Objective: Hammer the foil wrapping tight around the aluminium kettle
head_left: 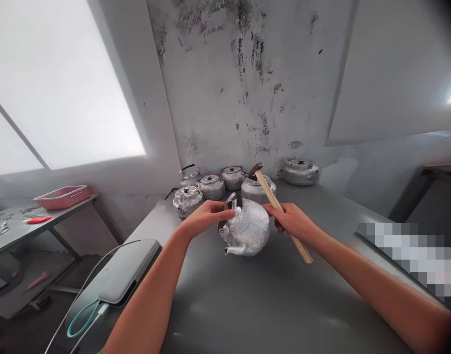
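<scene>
A dented silver metal kettle (250,230) is tilted on its side above the grey table, its spout pointing to the lower left. My left hand (210,215) is closed on the kettle's rim and handle side, thumb on top. In my right hand (287,219) is a hammer (270,194) with a pale wooden handle, its dark head up and to the left. The fingertips of that hand also reach the kettle's right side. Whether the kettle's base touches the table is hard to tell.
Several silver kettles (212,187) stand along the wall behind, one (301,172) apart at the right. A grey power bank (131,270) with cables lies at the table's left edge. Further left, a side table (18,233) bears a pink basket (63,196) and scissors (0,229).
</scene>
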{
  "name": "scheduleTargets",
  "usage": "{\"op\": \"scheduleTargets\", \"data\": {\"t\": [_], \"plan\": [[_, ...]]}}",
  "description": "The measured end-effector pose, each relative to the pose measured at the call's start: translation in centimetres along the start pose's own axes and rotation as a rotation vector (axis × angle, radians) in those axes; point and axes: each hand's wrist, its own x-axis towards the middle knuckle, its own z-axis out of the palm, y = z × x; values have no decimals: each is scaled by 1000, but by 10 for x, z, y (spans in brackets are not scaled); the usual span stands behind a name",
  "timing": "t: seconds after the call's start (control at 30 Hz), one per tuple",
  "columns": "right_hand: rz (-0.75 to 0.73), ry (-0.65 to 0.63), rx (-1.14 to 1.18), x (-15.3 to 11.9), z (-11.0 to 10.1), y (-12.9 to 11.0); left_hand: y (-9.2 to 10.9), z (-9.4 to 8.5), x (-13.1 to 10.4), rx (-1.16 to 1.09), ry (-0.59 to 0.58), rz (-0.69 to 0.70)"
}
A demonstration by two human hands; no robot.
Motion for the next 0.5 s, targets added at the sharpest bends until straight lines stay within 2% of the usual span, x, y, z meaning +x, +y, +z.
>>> {"op": "scheduleTargets", "data": {"t": [0.17, 0.3, 0.4, 0.5], "plan": [[-37, 2, 40, 3, -2, 5, 7, -2, -4, -7, 96, 7], [-84, -28, 88, 3, -4, 2, 12, -7, -8, 172, 191, -29], [-90, -44, 83, 2, -4, 1, 16, -5, -10, 274, 178, -49], [-72, -27, 66, 1, -5, 0, 18, -2, -10, 205, 157, -47]]}}
